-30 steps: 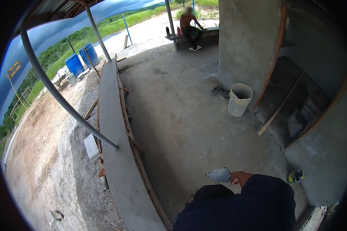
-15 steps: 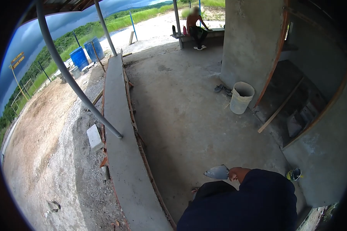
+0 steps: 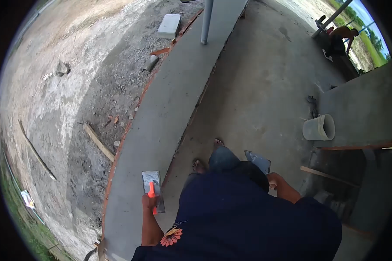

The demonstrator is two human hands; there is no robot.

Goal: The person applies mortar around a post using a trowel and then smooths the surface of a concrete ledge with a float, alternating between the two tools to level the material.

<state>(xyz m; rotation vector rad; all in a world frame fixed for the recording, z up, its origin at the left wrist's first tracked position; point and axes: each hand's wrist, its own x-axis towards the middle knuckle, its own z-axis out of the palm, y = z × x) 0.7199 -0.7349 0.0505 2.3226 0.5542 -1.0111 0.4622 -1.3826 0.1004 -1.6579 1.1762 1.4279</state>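
Observation:
My left hand (image 3: 148,202) is wrapped round the orange handle of a rectangular plastering trowel (image 3: 150,177). Its flat metal blade lies over the smooth grey concrete ledge (image 3: 154,135), by the inner edge. On the other side, my right hand (image 3: 273,179) grips a pointed masonry trowel (image 3: 258,161), holding it low beside my knee above the floor. The handle of this trowel is mostly hidden in my fingers. My bare feet (image 3: 199,166) show on the floor close to the ledge.
A grey post (image 3: 207,26) rises from the ledge. To the right stand a white bucket (image 3: 314,129) and a wooden plank (image 3: 329,176). A person (image 3: 342,37) sits far back right. Gravel, a pale block (image 3: 169,26) and wood pieces (image 3: 99,141) lie outside the ledge.
My view has swung down and left toward the ledge. My left hand and the plastering trowel have come into sight; my right hand still holds the pointed trowel.

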